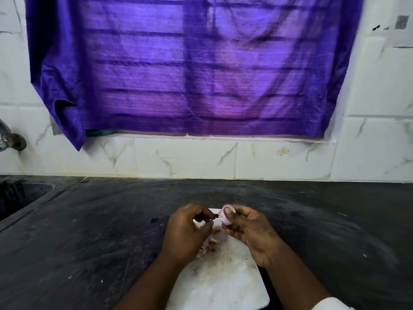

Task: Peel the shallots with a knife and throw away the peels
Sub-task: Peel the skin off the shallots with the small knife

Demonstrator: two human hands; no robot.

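My right hand (248,229) pinches a pale pink, mostly peeled shallot (226,217) between thumb and fingers, held above a white cutting board (223,285). My left hand (186,231) grips a small knife (213,217); only a short dark bit of it shows, its tip touching the shallot's left side. A small heap of pinkish peels (209,245) lies on the board under and between my hands, partly hidden by the left hand.
The board lies on a dark stone counter (89,231). A sink (20,198) is set in the counter at far left, with a metal tap (9,139) on the tiled wall above it. A purple curtain (190,63) hangs over the window behind.
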